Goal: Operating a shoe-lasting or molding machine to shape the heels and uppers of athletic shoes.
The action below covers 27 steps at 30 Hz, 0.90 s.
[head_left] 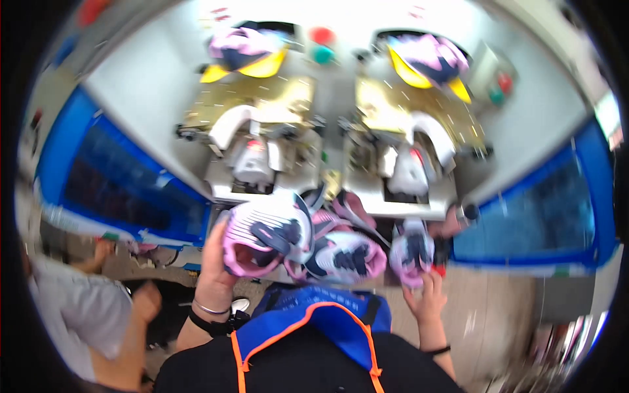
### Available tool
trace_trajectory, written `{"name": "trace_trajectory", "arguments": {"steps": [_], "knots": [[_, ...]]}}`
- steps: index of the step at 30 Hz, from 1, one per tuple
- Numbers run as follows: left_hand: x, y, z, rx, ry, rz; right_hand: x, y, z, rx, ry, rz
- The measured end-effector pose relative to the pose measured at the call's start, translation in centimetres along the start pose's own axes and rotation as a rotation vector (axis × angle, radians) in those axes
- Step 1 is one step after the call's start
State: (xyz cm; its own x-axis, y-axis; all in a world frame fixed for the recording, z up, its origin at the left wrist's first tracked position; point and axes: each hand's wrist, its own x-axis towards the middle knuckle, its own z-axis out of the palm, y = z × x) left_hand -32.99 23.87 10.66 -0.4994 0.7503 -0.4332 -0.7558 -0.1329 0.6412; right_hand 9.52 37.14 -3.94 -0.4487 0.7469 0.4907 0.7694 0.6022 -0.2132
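My left hand is closed on a shoe upper in pink, white and navy, its thumb side against the upper's edge. The pink-lined opening of this upper faces me. In the middle, other shoe uppers of the same colours lie heaped beside it, partly hidden under one another. My right hand has its fingertips at the near pink end of another shoe upper, with thumb and fingers seeming to pinch its edge. Motion blurs the fine detail there.
Ahead stands a machine with two matching stations, each with a grey last-shaped form under a brass-coloured plate. More uppers rest on yellow-edged moulds at the back. Blue-framed panels flank both sides. A co-worker is at the left.
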Motion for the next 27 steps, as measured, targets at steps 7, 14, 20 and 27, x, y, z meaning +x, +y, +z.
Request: {"name": "trace_trajectory", "arguments": {"steps": [7, 14, 20, 27], "knots": [[-2.1, 3.4, -2.2, 0.184, -0.126, 0.050, 20.7, -14.1, -3.5, 0.561, 0.277, -0.683], [-1.9, 3.4, -1.4, 0.443, -0.529, 0.136, 45.2, -31.4, 0.2, 0.478, 0.396, -0.679], [-0.6, 3.4, -5.3, 0.386, -0.499, 0.203, 43.2, -33.7, 2.4, 0.419, 0.209, -0.521], [0.6, 3.0, -9.5, 0.348, -0.368, 0.060, 16.9, -34.6, 1.2, 0.531, -0.112, -0.564]]}}
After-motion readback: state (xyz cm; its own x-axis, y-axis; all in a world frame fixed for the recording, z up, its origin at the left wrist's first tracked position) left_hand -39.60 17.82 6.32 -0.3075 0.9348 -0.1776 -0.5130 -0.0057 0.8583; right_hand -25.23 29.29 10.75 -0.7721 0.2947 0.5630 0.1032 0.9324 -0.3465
